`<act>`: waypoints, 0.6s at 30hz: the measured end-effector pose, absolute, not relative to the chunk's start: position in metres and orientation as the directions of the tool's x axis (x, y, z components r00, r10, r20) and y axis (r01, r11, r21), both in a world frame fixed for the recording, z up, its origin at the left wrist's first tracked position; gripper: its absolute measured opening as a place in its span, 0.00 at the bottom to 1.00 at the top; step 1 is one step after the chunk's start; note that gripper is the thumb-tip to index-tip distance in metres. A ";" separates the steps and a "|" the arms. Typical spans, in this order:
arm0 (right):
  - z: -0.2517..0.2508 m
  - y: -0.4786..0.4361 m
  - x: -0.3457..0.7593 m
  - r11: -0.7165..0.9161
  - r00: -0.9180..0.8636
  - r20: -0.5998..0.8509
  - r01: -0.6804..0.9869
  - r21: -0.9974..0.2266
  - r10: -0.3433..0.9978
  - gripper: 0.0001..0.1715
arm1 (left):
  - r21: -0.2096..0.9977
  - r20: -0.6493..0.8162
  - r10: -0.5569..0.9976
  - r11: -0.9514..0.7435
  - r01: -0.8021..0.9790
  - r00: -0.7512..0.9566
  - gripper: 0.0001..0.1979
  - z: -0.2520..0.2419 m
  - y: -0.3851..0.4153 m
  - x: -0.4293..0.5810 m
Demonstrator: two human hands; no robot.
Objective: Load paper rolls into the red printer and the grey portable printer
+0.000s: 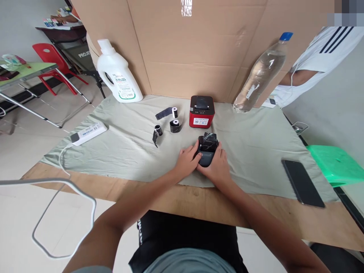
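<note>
My left hand point(186, 160) and my right hand point(218, 165) are closed round the two sides of a small black portable printer point(206, 158), low over the cloth near the table's front edge. A glossy black strip point(209, 141) sticks up from the printer's far end. My left thumb lies on the printer's near part. Just behind it stands a red and black box-shaped printer point(201, 112) with a white label on its front. To the left are several small rolls, including a black and white roll point(174, 112), each with a dark strip trailing loose.
A white detergent bottle point(121, 77) and a tall clear bottle point(263, 74) stand against the cardboard panel point(196, 45). A white power strip point(90, 132) lies left, its cable hanging off the table; a phone point(303, 184) lies right. Another person's sleeve point(335, 49) shows behind the panel.
</note>
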State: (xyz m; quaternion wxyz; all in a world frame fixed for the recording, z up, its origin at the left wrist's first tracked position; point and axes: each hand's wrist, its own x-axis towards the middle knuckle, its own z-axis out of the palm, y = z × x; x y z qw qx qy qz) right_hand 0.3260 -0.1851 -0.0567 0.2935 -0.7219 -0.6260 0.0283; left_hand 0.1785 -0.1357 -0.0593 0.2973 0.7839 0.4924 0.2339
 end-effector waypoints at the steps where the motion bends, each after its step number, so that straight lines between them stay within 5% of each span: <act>1: -0.056 -0.187 0.326 -0.034 0.206 0.332 0.889 -0.456 0.921 0.69 | 0.707 0.074 0.911 -0.335 0.623 0.405 0.29 -0.059 -0.137 0.178; 9: -0.063 -0.202 0.329 0.012 0.156 0.334 0.893 -0.449 0.929 0.70 | 0.756 0.074 0.938 -0.274 0.595 0.338 0.27 -0.050 -0.137 0.176; 18: -0.058 -0.204 0.331 0.069 0.132 0.322 0.837 -0.543 0.938 0.58 | 0.705 0.077 0.955 -0.256 0.661 0.288 0.25 -0.052 -0.123 0.175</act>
